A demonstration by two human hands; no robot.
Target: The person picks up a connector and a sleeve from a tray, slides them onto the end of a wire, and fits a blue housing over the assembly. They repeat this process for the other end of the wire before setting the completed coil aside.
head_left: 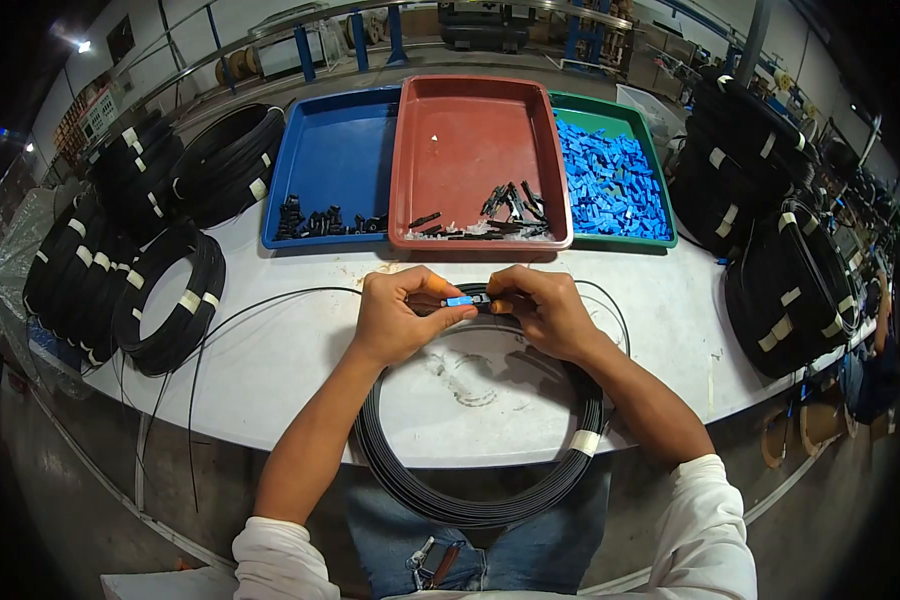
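My left hand (395, 315) pinches a small blue connector piece (458, 301) between thumb and fingers. Opposite it, my right hand (550, 312) is closed on a small black connector end (483, 299), and the two pieces meet or nearly meet between my fingertips. Orange coverings wrap some fingertips on both hands. Below them, a large coil of black cable (480, 510) lies partly on the table and partly over its front edge, bound with white tape (585, 442). A loose length of cable (270, 297) runs left from my left hand and hangs off the table.
Behind my hands stand a blue tray (340, 150) with black parts, a red tray (470, 130) with black pieces and clear scraps, and a green tray (667, 215) full of blue pieces. Taped cable coils (175, 300) are stacked at left; more coils (785, 300) stand at right.
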